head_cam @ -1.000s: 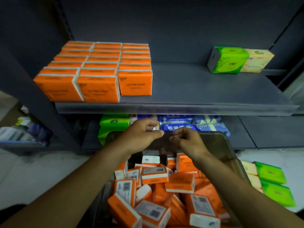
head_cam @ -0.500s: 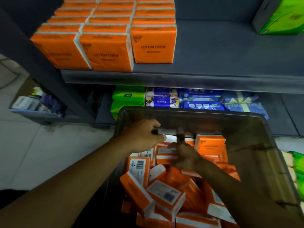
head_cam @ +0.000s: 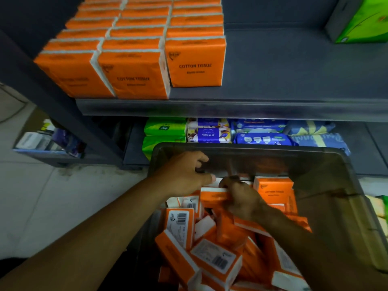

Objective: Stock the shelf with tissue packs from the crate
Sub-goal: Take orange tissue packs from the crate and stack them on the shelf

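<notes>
Orange tissue packs (head_cam: 195, 64) stand in three rows on the left of the grey shelf (head_cam: 273, 66). Below it, a dark see-through crate (head_cam: 252, 147) holds several loose orange packs (head_cam: 212, 259). My right hand (head_cam: 241, 198) reaches into the crate's far end and curls its fingers over the top edge of one orange pack (head_cam: 212, 196). My left hand (head_cam: 184, 175) hovers just left of it with curled fingers, its thumb tip beside that pack's white end. Whether it holds anything is unclear. Another pack (head_cam: 273, 192) stands upright to the right.
A green tissue box (head_cam: 363, 22) sits at the shelf's back right. Green (head_cam: 163, 131) and blue (head_cam: 262, 137) packs fill the lower shelf behind the crate. A blue bin (head_cam: 46, 141) stands on the floor at left, and pale packs (head_cam: 378, 208) lie right of the crate.
The view has tilted down and moved closer. Both hands dropped from above the crate's rim into it, and my right hand took hold of an orange pack.
</notes>
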Motion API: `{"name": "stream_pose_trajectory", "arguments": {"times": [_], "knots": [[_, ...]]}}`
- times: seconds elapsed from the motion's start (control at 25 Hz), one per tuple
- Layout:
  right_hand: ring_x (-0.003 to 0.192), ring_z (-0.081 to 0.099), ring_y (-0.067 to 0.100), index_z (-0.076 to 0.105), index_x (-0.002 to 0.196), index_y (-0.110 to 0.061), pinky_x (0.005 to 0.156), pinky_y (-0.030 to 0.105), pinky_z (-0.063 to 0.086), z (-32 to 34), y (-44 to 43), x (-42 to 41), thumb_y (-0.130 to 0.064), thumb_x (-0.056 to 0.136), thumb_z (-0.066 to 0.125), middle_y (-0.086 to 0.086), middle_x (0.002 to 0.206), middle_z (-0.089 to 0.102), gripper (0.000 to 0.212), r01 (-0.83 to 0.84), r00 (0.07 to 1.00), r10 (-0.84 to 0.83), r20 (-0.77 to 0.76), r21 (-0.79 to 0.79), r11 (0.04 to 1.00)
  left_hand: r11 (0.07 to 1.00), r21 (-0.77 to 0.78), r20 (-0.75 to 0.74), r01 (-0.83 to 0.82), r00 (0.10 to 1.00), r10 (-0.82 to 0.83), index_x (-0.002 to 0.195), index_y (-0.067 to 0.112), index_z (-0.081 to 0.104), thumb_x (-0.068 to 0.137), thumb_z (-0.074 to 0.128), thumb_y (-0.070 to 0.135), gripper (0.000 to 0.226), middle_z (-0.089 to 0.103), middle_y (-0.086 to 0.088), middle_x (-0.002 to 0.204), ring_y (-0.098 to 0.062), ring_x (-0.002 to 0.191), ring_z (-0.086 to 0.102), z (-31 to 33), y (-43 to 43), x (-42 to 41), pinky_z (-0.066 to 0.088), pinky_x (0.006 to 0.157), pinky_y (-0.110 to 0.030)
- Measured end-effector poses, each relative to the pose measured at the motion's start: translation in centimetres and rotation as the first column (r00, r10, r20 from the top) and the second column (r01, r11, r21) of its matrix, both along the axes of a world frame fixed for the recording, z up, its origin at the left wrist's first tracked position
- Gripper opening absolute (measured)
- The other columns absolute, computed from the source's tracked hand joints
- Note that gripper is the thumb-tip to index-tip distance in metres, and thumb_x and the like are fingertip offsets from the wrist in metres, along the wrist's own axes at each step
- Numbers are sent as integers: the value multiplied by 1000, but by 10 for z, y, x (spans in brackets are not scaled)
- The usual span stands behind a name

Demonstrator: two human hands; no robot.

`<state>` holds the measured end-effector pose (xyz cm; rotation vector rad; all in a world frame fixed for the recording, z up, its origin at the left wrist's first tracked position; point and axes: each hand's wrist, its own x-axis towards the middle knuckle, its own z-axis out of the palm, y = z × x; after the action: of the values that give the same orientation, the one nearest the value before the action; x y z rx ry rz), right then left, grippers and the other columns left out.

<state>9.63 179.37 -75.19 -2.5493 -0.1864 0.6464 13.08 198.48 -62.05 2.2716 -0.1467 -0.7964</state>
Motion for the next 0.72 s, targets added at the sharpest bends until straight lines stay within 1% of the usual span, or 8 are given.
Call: {"name": "stream_pose_trajectory", "arguments": {"times": [0.12,0.2,0.28,0.36,0.44,0.56,0.64,0.72], "knots": [[99,67,15,61,105,-30,89,32,52,46,-23,23,-14,72,77,-5,105,69,40,109,994,-106,-27,215,970,999,-19,32,-27,999,28,137,26,51,75,84,26,70,55,-1,137,-17,118,55,9,3,6,49,99,-35],[99,65,14,63,104,-28,88,32,53,87,-35,34,-6,74,77,-5,106,68,40,137,991,-124,-59,355,925,999,-40,50,-37,998,39,135,27,52,70,87,21,75,56,2,132,-16,113,54,19,4,10,50,98,-36],[99,65,14,64,104,-29,83,29,54,125,-44,38,-6,76,77,-4,106,67,39,112,994,-95,-61,447,888,997,-77,66,-26,997,31,132,31,53,66,89,22,76,56,8,127,-13,113,55,30,4,12,50,99,-39],[99,66,14,65,104,-30,81,29,55,157,-47,40,-12,73,78,-4,105,68,38,103,994,-101,-31,510,854,988,-154,86,-16,996,29,125,34,57,65,90,21,70,60,10,126,-12,114,59,46,3,15,54,94,-40],[100,67,12,66,105,-27,80,28,55,181,-45,40,-15,72,78,-4,106,69,37,103,993,-117,-14,575,812,969,-246,107,-31,992,59,117,33,60,67,89,18,60,66,9,119,-12,108,64,63,3,18,58,89,-40],[102,67,14,66,108,-25,80,27,55,208,-36,38,-16,73,79,-2,109,70,39,97,990,-138,11,659,746,917,-387,100,-92,985,141,111,27,64,69,87,12,50,71,4,111,-14,103,69,90,10,20,58,89,-41],[103,67,16,66,111,-22,80,26,55,220,-31,37,-11,76,80,-1,111,70,40,118,982,-189,17,726,678,879,-460,83,-127,979,185,110,24,67,71,85,9,46,73,0,109,-15,101,70,106,19,22,58,89,-42],[100,69,16,65,113,-19,78,25,55,226,-26,34,-9,74,82,-1,107,72,43,154,966,-260,5,792,590,830,-531,51,-173,971,235,111,21,68,74,82,7,42,74,-1,107,-16,99,72,116,28,22,58,88,-42]]}}
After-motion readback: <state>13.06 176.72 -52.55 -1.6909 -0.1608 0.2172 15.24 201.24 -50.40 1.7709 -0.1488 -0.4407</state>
